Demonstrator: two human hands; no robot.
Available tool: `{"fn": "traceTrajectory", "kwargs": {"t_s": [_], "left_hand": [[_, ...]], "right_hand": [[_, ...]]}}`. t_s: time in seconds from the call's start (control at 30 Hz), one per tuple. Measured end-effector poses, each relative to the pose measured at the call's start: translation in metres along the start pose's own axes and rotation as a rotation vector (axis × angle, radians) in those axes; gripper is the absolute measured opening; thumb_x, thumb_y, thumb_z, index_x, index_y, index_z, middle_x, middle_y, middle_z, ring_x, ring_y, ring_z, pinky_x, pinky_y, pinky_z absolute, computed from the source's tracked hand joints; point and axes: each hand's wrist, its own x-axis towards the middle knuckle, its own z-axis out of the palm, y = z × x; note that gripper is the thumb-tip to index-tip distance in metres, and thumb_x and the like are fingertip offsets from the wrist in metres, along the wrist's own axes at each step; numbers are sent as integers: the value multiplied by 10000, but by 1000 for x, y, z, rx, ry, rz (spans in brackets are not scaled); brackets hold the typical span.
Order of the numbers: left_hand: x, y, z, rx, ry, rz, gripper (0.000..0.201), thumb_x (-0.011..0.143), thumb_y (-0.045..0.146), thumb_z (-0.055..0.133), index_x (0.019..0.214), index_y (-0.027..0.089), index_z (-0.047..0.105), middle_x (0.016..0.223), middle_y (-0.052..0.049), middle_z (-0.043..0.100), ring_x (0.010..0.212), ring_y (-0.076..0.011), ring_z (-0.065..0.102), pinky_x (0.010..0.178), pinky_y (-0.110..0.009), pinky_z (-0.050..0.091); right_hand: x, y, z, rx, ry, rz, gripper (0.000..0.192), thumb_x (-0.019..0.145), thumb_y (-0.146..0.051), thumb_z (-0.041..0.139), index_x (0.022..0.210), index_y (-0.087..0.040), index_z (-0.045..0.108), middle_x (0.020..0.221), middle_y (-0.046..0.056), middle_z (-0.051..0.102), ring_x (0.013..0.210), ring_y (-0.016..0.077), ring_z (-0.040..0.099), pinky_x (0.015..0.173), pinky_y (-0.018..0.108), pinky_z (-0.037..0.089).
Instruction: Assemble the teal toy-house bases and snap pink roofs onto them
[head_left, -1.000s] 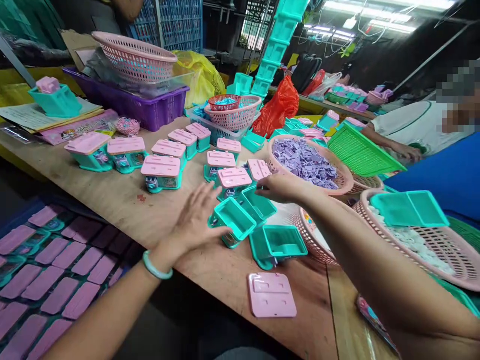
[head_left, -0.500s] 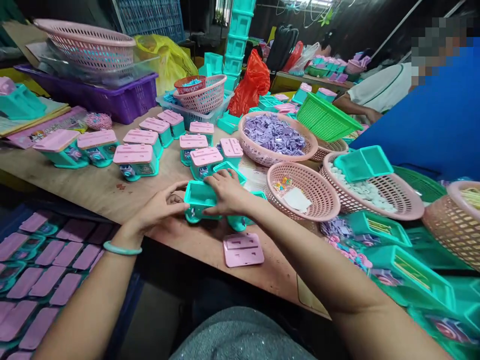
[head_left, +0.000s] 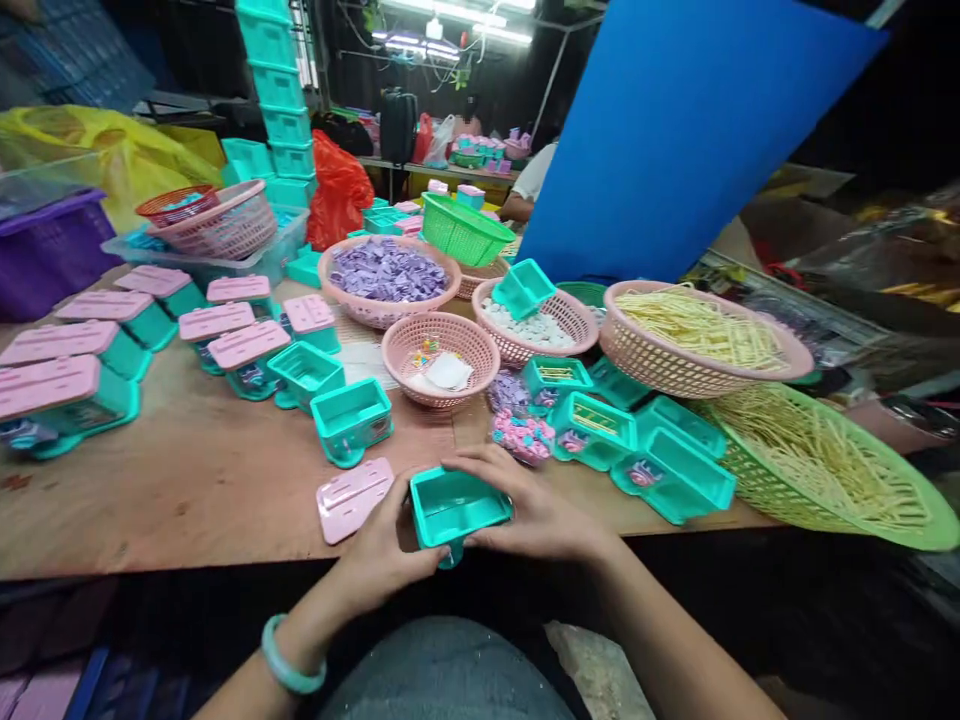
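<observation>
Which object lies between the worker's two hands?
An open teal box lies between the left hand and the right hand, held by both, as the head view shows.

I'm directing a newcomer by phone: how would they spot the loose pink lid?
Start at the near edge of the wooden table, where the left hand and right hand hold an open teal box. Beside the left hand lies the loose lid. Unlike the pink lids topping boxes farther left, it lies flat on the wood.
</observation>
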Motion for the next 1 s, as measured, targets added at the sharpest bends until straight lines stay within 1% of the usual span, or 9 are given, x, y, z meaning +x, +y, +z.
{"fn": "traceTrajectory", "kwargs": {"t_s": [0.1, 0.23, 0.33, 0.4, 0.57, 0.63, 0.73, 0.87, 1.0], "left_hand": [[16, -17, 13, 126, 57, 45, 673, 801, 197, 691, 1435, 220, 465, 1449, -142, 590, 1373, -337, 548, 1151, -558, 445], [28, -16, -15, 428, 120, 280, 854, 874, 160, 625, 1604, 362, 230, 1681, -89, 324, 1557, -333, 265, 1233, -579, 308], [52, 6, -38, 585, 106, 492, 814, 905, 139, 590, 1604, 377, 247, 1655, -76, 381, 1528, -292, 346, 1207, -496, 396], [80, 28, -47, 629, 138, 546, 661, 920, 114, 539, 1538, 312, 413, 1555, -97, 529, 1446, -265, 490, 1168, -454, 460], [188, 74, -77, 808, 119, 266, 452, 786, -28, 583, 1156, 184, 733, 1216, -87, 760, 1174, -251, 693, 1076, -418, 538], [235, 77, -103, 838, 132, 181, 278, 790, 1, 658, 987, 170, 761, 1047, -69, 785, 1028, -235, 728, 991, -404, 579], [290, 69, -162, 902, 273, 42, 223, 948, 256, 665, 1146, 156, 682, 1165, -86, 712, 1034, -222, 696, 918, -447, 589], [327, 53, -238, 1012, 437, -81, 358, 973, 366, 633, 1281, 184, 613, 1312, -110, 632, 1113, -250, 655, 933, -471, 574], [345, 36, -271, 1104, 427, -106, 359, 971, 361, 636, 1281, 181, 613, 1305, -110, 635, 1105, -248, 657, 928, -469, 576]], "right_hand": [[-19, 26, 27, -95, 210, 12, 658, 908, -251, 702, 1511, -332, 452, 1582, 105, 438, 1489, 297, 388, 1197, 546, 385], [-3, 45, 47, -279, 368, -83, 716, 933, -285, 657, 1576, -327, 344, 1635, 129, 377, 1532, 359, 314, 1150, 603, 430], [31, 42, 30, -306, 360, -238, 759, 909, -367, 684, 1581, -280, 340, 1600, 166, 428, 1500, 395, 366, 1136, 611, 436], [60, 31, 6, -221, 324, -271, 575, 952, -277, 597, 1507, -250, 449, 1484, 165, 567, 1387, 326, 535, 1089, 485, 509], [162, 25, -50, -236, 146, 129, 287, 854, -61, 569, 1098, -149, 692, 1076, 122, 766, 990, 250, 724, 847, 316, 557], [209, 45, -66, -295, 122, 206, 276, 865, -62, 566, 1078, -149, 717, 1058, 127, 775, 998, 265, 724, 854, 323, 536], [272, 88, -87, -313, 148, 275, 285, 923, -73, 539, 1112, -169, 729, 1124, 123, 763, 1095, 253, 701, 921, 327, 516], [339, 138, -108, -330, 184, 381, 223, 993, -279, 616, 1176, -166, 677, 1254, 99, 684, 1144, 236, 658, 987, 437, 538], [398, 162, -108, -307, 212, 484, 333, 987, -374, 637, 1259, -183, 627, 1291, 93, 641, 1108, 233, 657, 943, 454, 571]]}}
